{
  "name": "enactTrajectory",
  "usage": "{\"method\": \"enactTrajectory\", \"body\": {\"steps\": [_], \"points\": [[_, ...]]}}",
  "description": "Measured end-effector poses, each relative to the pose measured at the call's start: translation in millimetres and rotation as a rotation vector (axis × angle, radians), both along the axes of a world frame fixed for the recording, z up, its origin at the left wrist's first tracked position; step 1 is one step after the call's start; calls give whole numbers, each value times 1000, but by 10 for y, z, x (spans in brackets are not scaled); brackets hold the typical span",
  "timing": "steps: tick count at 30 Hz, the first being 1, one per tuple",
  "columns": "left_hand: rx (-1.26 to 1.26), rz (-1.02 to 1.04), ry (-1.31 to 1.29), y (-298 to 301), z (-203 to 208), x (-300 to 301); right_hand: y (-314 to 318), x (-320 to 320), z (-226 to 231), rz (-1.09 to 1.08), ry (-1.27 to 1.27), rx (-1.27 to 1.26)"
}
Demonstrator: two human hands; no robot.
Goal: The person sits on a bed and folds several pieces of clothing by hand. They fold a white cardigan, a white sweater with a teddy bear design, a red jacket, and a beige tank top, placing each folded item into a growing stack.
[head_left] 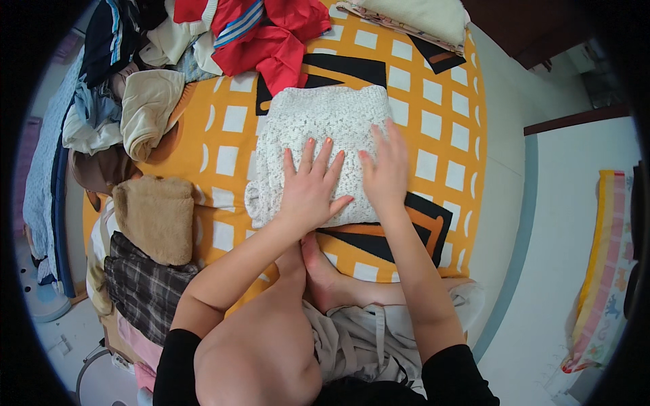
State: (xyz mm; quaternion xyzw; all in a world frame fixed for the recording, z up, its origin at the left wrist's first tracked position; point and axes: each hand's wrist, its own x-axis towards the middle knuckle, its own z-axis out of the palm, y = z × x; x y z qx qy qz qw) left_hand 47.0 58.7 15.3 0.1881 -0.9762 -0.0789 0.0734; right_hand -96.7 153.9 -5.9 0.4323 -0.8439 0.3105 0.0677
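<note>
A folded white speckled knit garment (305, 118), likely a sweater, lies in front of me on an orange bedspread (416, 159) with white squares. My left hand (309, 186) rests flat on its lower middle, fingers spread and pointing away from me. At the garment's right edge is my right hand (387, 166), its fingers stretched out and slightly blurred. Neither hand holds anything. The garment forms a roughly square bundle, with a small rolled bit sticking out at its lower left corner.
Left of the bundle lie a folded brown fuzzy cloth (154, 220), a dark plaid garment (145, 284) and a cream folded garment (150, 111). Red clothing (271, 47) is heaped at the far side. A folded cream blanket (420, 20) sits far right. My bent legs are close in front.
</note>
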Motion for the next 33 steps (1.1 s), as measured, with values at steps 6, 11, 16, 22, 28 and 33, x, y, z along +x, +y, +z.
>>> {"method": "enactTrajectory", "body": {"steps": [6,11,16,22,28,33], "points": [[21,121,-23,-175,-180,-159,-427,94,-149,184,-65,167],[54,221,-34,-412,-189,-299,-476,19,-306,3,-42,223],[141,371,-67,-691,-213,-401,-567,-51,-309,-116,-66,258],[428,547,-24,-968,-289,-375,-673,-411,-264,-260,-421,181],[869,640,91,-1103,-384,-132,-503,-600,-361,-278,-592,124],[1176,641,-3,-1252,-487,15,-416,-719,-415,-228,-983,112]]}}
